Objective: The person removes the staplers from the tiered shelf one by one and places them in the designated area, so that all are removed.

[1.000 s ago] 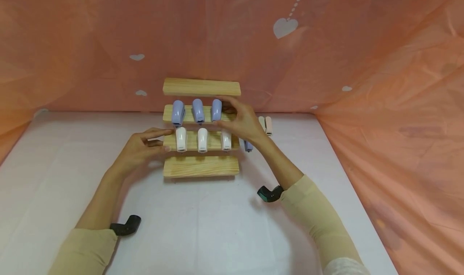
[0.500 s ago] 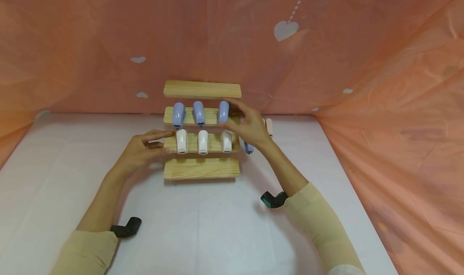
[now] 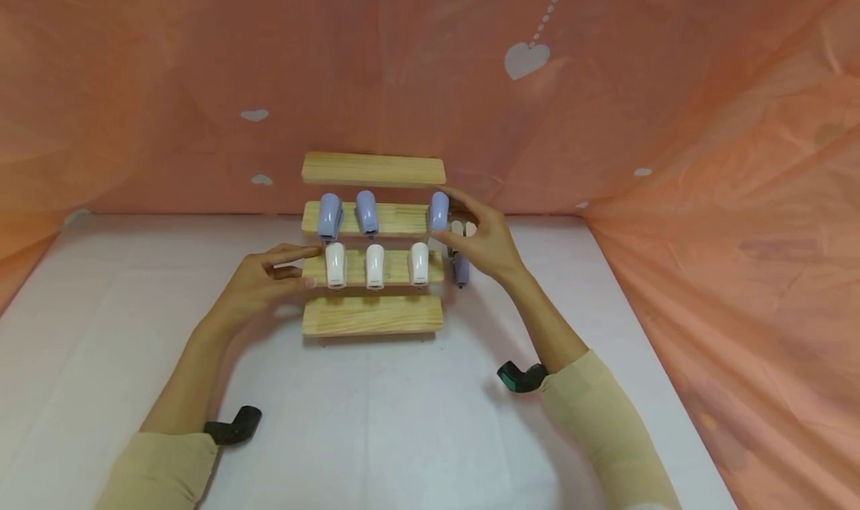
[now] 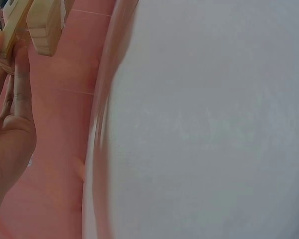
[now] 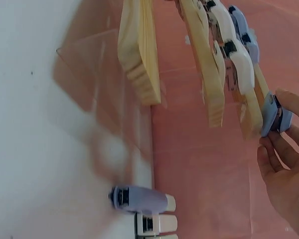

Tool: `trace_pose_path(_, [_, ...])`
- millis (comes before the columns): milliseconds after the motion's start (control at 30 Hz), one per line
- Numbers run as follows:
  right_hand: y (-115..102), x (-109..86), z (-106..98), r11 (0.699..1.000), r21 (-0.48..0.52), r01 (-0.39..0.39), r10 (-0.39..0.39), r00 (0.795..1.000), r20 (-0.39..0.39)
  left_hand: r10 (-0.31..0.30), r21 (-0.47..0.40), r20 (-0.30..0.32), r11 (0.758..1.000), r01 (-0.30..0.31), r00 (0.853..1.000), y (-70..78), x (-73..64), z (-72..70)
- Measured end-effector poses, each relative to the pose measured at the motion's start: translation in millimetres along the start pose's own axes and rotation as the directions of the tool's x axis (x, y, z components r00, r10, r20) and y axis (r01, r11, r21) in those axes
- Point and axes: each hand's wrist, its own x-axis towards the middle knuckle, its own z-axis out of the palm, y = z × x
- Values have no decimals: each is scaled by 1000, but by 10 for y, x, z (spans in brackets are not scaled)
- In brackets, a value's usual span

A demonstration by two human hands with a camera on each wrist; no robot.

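My right hand (image 3: 489,243) pinches a lilac mini stapler (image 3: 439,211) at the right end of the upper middle board (image 3: 403,220) of a stepped wooden rack. In the right wrist view, this stapler (image 5: 276,115) sits at the board's end, with thumb and fingers (image 5: 281,152) on either side. Two more lilac staplers (image 3: 366,213) stand on the left part of that board. Three white mini staplers (image 3: 375,266) are spaced along the lower middle board (image 3: 396,269). My left hand (image 3: 251,286) grips that board's left end; the left wrist view shows fingers (image 4: 22,87) against the wood.
The rack's top board (image 3: 372,169) and bottom board (image 3: 372,316) bear nothing. Behind the rack's right side, another lilac stapler (image 5: 144,199) and pale staplers (image 5: 164,223) stand on the white tabletop (image 3: 376,420). A pink-orange cloth (image 3: 430,69) hangs behind and at the right.
My right hand has moved the lilac stapler rightward along the upper middle board, away from the other two, to the board's end. The left hand keeps its place.
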Motion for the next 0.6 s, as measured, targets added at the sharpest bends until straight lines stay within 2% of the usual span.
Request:
trace_pose_path(333, [78,-117,-170,999,-2,-33,33,999,10,-33,2,8,999,33,999,-17,8,13])
trace_pose_path(600, [114,-189,-253,998,-27,-58,59,998,17,11,-34,17,999,-10,1000,-25,1,16])
